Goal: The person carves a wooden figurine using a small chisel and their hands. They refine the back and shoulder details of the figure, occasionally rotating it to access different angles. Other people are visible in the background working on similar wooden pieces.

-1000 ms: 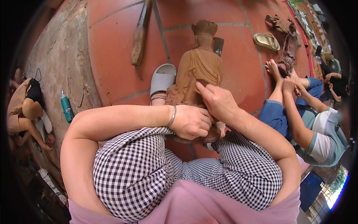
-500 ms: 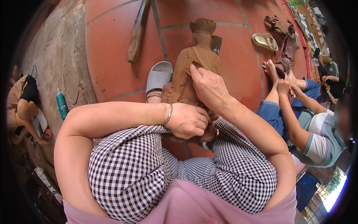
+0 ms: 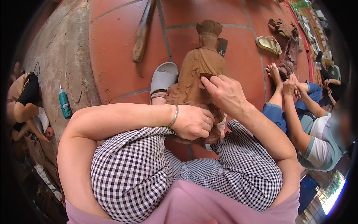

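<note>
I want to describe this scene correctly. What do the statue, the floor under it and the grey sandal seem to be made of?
The statue looks like carved wood, bare and matt: an even reddish-brown with cut folds and no shine. The floor seems to be terracotta tile, dull orange-red squares with pale joints. The grey sandal is probably moulded foam or rubber: smooth, thick, one colour. The left hand grips the statue's base; the right hand touches its middle.

wooden statue [image 3: 199, 71] x1, centre | own hands x2: left hand [image 3: 194, 122], right hand [image 3: 223, 91] | grey slipper [image 3: 164, 77] x1 | beige sandal [image 3: 268, 44] x1, upper right | wooden plank [image 3: 143, 31] x1, top | teal bottle [image 3: 64, 102] x1, left
</note>
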`<state>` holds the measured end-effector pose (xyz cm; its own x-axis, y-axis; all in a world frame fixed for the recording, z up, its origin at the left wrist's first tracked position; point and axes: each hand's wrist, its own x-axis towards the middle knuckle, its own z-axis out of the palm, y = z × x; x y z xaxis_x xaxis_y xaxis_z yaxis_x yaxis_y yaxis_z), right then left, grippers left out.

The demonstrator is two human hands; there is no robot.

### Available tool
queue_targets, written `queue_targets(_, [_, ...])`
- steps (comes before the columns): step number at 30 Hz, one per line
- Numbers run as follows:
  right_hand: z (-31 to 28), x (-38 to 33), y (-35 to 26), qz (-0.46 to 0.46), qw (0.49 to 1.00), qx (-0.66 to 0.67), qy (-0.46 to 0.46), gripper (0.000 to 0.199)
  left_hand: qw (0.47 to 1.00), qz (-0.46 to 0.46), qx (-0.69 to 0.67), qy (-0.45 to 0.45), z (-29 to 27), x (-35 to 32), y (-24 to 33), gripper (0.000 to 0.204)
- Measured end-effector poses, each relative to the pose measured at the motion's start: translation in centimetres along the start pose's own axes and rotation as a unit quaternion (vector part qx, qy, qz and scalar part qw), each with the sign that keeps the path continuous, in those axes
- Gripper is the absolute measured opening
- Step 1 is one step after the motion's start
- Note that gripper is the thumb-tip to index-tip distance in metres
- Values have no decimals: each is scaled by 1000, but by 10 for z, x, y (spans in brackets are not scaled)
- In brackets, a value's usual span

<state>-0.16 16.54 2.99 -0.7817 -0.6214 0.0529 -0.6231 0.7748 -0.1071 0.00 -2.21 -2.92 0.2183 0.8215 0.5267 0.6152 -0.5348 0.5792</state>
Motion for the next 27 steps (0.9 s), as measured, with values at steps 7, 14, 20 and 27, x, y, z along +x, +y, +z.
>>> queue_targets(7, [-4, 2, 9, -26, 1000, 6, -5, 44, 1000, -3, 2, -3, -1, -2, 1, 16])
queue_targets(14, [-5, 11, 13, -48, 999, -5, 6, 44, 1000, 3, 9, -18, -4, 0, -2, 17])
queue_targets(20, [-2, 7, 7, -38, 999, -18, 11, 45, 1000, 6, 5, 0, 0, 0, -1, 17])
queue_targets(27, [11, 0, -3, 18, 1000, -15, 10, 59, 1000, -5, 16, -18, -2, -1, 1, 18])
